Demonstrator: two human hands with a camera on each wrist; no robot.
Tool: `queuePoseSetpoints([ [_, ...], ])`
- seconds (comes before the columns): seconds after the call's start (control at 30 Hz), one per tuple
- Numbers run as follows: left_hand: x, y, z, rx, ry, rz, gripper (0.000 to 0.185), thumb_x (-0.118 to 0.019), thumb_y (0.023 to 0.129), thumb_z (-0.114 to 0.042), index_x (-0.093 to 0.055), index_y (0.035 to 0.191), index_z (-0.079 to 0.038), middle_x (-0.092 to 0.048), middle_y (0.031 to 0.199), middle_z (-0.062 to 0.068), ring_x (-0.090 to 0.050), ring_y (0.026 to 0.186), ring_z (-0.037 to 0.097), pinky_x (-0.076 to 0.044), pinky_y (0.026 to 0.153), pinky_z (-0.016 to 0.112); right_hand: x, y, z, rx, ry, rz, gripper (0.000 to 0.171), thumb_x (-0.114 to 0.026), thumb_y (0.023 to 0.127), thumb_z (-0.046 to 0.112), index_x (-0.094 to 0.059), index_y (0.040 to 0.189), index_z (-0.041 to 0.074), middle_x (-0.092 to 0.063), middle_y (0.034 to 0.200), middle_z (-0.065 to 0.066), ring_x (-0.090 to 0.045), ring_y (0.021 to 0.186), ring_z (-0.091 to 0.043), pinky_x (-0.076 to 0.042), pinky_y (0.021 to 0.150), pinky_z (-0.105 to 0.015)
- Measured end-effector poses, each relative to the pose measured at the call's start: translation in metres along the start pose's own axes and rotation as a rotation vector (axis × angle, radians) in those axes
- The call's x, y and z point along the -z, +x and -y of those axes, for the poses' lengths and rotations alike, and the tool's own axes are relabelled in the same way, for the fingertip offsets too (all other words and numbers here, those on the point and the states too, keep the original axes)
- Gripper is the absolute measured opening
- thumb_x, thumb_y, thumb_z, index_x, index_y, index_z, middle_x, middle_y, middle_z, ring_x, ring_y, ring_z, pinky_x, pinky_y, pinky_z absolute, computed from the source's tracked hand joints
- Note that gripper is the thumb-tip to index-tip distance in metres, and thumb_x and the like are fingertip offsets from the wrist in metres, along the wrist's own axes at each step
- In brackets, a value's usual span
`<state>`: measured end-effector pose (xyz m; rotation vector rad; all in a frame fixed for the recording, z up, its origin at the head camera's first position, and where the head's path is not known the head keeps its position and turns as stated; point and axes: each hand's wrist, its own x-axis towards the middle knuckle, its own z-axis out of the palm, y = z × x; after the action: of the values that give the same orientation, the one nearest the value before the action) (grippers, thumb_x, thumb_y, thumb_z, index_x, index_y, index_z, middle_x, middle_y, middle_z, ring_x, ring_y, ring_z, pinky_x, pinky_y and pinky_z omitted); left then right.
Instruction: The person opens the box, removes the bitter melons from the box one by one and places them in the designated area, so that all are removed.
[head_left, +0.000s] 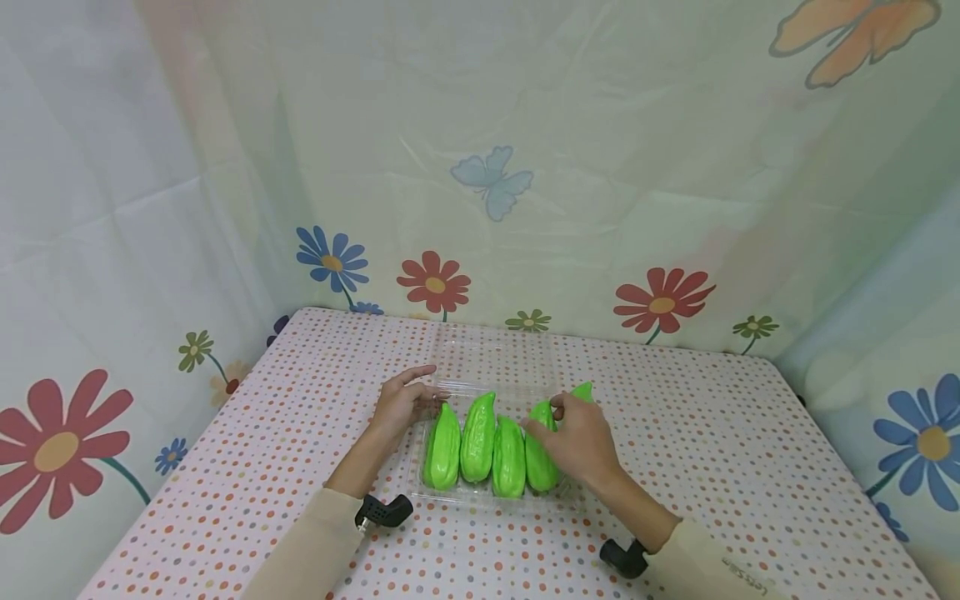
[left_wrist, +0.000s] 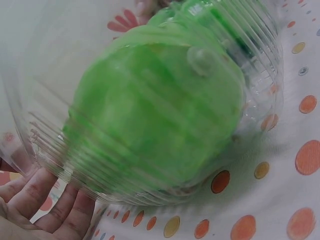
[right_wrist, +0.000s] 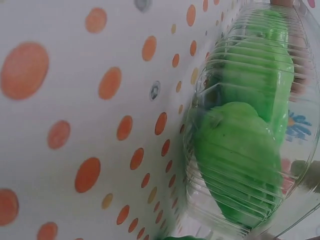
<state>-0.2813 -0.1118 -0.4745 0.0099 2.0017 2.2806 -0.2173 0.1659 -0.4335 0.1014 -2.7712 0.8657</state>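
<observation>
On the dotted tablecloth (head_left: pixel 697 433) in front of me sits a clear plastic tray (head_left: pixel 450 492) with its lid (head_left: pixel 495 354) folded back flat behind it; four green gourds (head_left: pixel 480 442) lie side by side in the tray, stems toward me and narrow tips pointing away; a fifth green gourd (head_left: pixel 583 390) shows just past my right hand (head_left: pixel 576 442), at the tray's right end. My right hand lies over that end of the row, fingers curled down, thumb and forefinger pinching the tip of the fifth gourd; how much of it rests in the tray I cannot tell. My left hand (head_left: pixel 401 402) is at the tray's left edge, fingers nearly straight and relaxed, fingertips touching the rim beside the leftmost gourd (head_left: pixel 444 450) and gripping nothing; the left wrist view shows those fingers (left_wrist: pixel 60 210) lying against the tray's ribbed wall (left_wrist: pixel 45 150). A flowered, butterfly-printed curtain (head_left: pixel 487 183) hangs behind the table and along both sides.
</observation>
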Motion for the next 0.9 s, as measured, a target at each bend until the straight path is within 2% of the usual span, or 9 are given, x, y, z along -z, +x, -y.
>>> queuePoseSetpoints([
  [0.1,-0.0001,-0.0002,-0.0001,0.001,-0.004,0.003,0.056,-0.049,0.089,0.001,-0.052,0.145,-0.001,-0.075,0.106,0.022,-0.074,0.095,0.028,-0.059,0.077,0.031,0.0002,-0.0013,0.0022,-0.001,-0.008,0.009,0.059,-0.081,0.082,0.041,-0.069,0.117,-0.006,-0.071,0.097,-0.015,-0.063,0.078,-0.023,-0.052,0.063,-0.036],
  [0.27,-0.0007,-0.0012,-0.0019,0.006,0.004,-0.008,0.054,-0.049,0.090,0.000,-0.054,0.144,-0.003,-0.075,0.105,0.021,-0.074,0.089,0.022,-0.059,0.077,0.031,0.0007,-0.0041,0.0054,-0.012,-0.016,0.033,0.066,-0.081,0.082,0.042,-0.066,0.123,-0.008,-0.072,0.104,-0.020,-0.063,0.075,-0.021,-0.053,0.063,-0.035],
  [0.4,-0.0012,-0.0025,-0.0031,0.004,0.005,-0.009,0.053,-0.050,0.091,-0.001,-0.055,0.144,-0.003,-0.075,0.107,0.022,-0.074,0.089,0.022,-0.058,0.077,0.032,-0.0008,-0.0053,0.0064,-0.017,-0.018,0.052,0.070,-0.081,0.082,0.041,-0.063,0.128,-0.009,-0.067,0.111,-0.026,-0.059,0.068,-0.020,-0.050,0.054,-0.031],
  [0.53,-0.0012,-0.0041,-0.0038,0.013,-0.001,-0.010,0.052,-0.051,0.091,-0.001,-0.055,0.143,-0.003,-0.075,0.106,0.021,-0.074,0.090,0.021,-0.058,0.080,0.033,-0.0040,-0.0065,0.0059,-0.034,-0.026,0.075,0.073,-0.082,0.081,0.039,-0.060,0.132,-0.009,-0.060,0.114,-0.030,-0.055,0.073,-0.022,-0.045,0.049,-0.029],
  [0.7,-0.0013,-0.0040,-0.0039,0.018,0.002,-0.010,0.053,-0.051,0.092,-0.001,-0.054,0.144,-0.003,-0.076,0.105,0.020,-0.074,0.088,0.019,-0.058,0.078,0.031,-0.0060,-0.0080,0.0055,-0.040,-0.054,0.076,0.074,-0.084,0.080,0.037,-0.059,0.133,-0.008,-0.058,0.109,-0.027,-0.053,0.081,-0.025,-0.043,0.055,-0.029],
  [0.9,-0.0012,-0.0029,-0.0029,0.005,0.005,-0.009,0.053,-0.051,0.091,-0.001,-0.054,0.143,-0.002,-0.075,0.106,0.022,-0.074,0.089,0.021,-0.058,0.078,0.030,-0.0063,-0.0084,0.0055,-0.035,-0.016,0.046,0.073,-0.085,0.078,0.035,-0.061,0.131,-0.007,-0.065,0.111,-0.021,-0.055,0.092,-0.027,-0.048,0.065,-0.034],
])
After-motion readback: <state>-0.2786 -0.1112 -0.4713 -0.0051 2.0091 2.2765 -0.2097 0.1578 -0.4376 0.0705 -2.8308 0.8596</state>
